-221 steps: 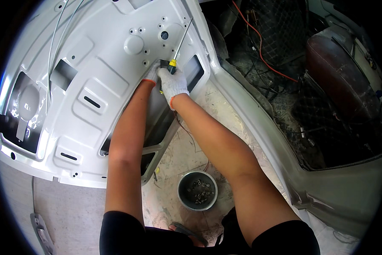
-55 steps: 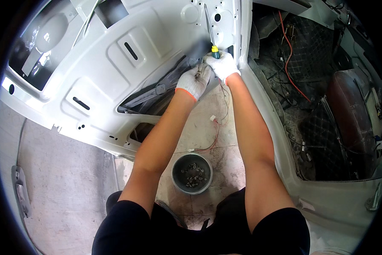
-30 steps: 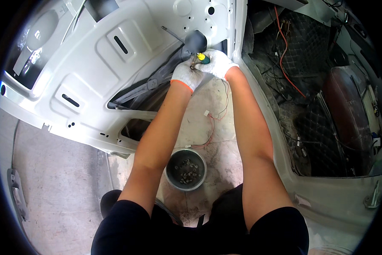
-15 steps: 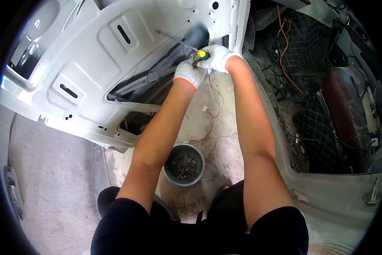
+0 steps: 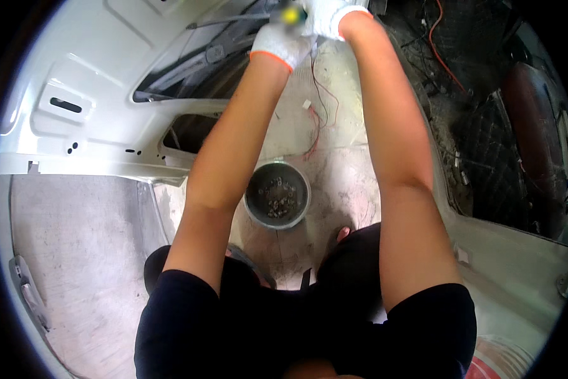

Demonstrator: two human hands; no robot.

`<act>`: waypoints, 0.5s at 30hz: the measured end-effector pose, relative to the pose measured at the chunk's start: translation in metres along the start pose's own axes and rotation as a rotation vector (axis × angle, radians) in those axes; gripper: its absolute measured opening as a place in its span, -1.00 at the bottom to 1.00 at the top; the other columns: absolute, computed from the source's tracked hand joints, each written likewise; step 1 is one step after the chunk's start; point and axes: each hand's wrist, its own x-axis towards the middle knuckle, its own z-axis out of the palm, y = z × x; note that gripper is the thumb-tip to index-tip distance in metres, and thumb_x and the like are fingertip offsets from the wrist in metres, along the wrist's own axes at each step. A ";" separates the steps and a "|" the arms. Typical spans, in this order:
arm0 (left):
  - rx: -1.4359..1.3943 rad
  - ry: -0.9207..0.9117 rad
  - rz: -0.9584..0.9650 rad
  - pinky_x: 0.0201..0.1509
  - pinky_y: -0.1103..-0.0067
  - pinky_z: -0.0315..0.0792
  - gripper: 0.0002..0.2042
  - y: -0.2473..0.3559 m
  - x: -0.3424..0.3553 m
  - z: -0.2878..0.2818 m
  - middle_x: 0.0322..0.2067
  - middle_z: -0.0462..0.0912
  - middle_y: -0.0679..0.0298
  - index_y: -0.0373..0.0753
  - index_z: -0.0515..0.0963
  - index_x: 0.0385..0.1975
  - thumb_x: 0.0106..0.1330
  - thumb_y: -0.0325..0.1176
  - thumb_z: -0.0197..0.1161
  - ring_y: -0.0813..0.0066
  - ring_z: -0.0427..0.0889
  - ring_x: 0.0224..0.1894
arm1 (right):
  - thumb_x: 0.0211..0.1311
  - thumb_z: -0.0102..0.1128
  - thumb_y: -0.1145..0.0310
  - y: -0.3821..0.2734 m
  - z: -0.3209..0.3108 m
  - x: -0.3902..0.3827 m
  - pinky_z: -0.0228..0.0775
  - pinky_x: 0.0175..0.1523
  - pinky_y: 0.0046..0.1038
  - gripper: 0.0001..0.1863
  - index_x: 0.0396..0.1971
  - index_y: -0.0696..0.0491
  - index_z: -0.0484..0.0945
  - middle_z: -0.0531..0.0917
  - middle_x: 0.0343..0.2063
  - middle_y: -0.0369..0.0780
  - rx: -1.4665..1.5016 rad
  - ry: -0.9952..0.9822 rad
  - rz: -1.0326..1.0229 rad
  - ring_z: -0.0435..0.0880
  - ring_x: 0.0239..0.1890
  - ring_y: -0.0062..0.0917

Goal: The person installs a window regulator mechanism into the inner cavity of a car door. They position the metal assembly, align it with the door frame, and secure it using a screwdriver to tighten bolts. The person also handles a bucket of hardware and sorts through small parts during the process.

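Observation:
White knitted gloves with orange cuffs cover both my hands, which are close together at the top edge, by the door's inner panel. My right hand (image 5: 326, 19) is closed on a screwdriver (image 5: 290, 16) with a yellow and green handle, now blurred. My left hand (image 5: 280, 45) is just below the handle with its fingers curled in; what they hold, if anything, is hidden. The white metal car door (image 5: 97, 69) stands open at the left, its large cut-out showing dark inner parts (image 5: 198, 63).
A round grey bowl (image 5: 251, 205) of small metal fasteners stands on the floor between my feet. Loose thin wires (image 5: 315, 120) with a white connector hang below my hands. On the right are the car's sill, a red cable (image 5: 445, 54) and a brown seat part (image 5: 533, 120).
The whole view has tipped down, so door, hands and bowl sit higher in the picture. My hands stay together near the door, and the screwdriver's shaft no longer shows clearly.

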 end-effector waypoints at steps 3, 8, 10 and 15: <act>-0.538 0.277 -0.231 0.17 0.25 0.60 -0.71 0.010 0.002 0.040 -0.13 0.72 0.07 -0.24 0.57 -0.02 0.51 -0.42 -0.14 0.14 0.71 -0.07 | -0.11 0.45 0.17 -0.004 -0.004 -0.008 0.56 -0.19 -0.28 -0.70 -0.36 0.03 0.76 0.76 -0.41 -0.05 -0.040 0.080 0.016 0.73 -0.40 -0.24; -0.583 0.298 -0.290 0.10 0.24 0.64 -0.73 0.016 -0.004 0.045 -0.15 0.71 0.02 -0.31 0.55 -0.06 0.50 -0.41 -0.12 0.11 0.71 -0.09 | -0.10 0.44 0.20 -0.004 -0.001 -0.010 0.55 -0.19 -0.30 -0.68 -0.32 0.06 0.75 0.76 -0.43 -0.08 0.081 0.056 0.002 0.71 -0.40 -0.31; -0.507 0.378 -0.277 0.06 0.26 0.66 -0.74 0.016 -0.013 0.062 -0.16 0.71 0.02 -0.33 0.54 -0.06 0.50 -0.41 -0.11 0.12 0.72 -0.12 | -0.10 0.45 0.23 -0.005 -0.007 -0.020 0.54 -0.20 -0.33 -0.66 -0.30 0.09 0.74 0.77 -0.44 -0.14 0.199 0.058 0.019 0.70 -0.41 -0.38; 1.780 0.074 0.311 -0.10 0.42 0.59 -0.80 -0.004 -0.051 0.019 -0.23 0.73 0.12 -0.32 0.56 -0.22 0.41 -0.32 0.07 0.25 0.71 -0.22 | 0.01 0.44 0.34 0.004 -0.022 -0.024 0.47 -0.28 -0.49 -0.72 -0.26 0.11 0.70 0.71 -0.45 -0.32 0.491 0.050 0.042 0.60 -0.43 -0.61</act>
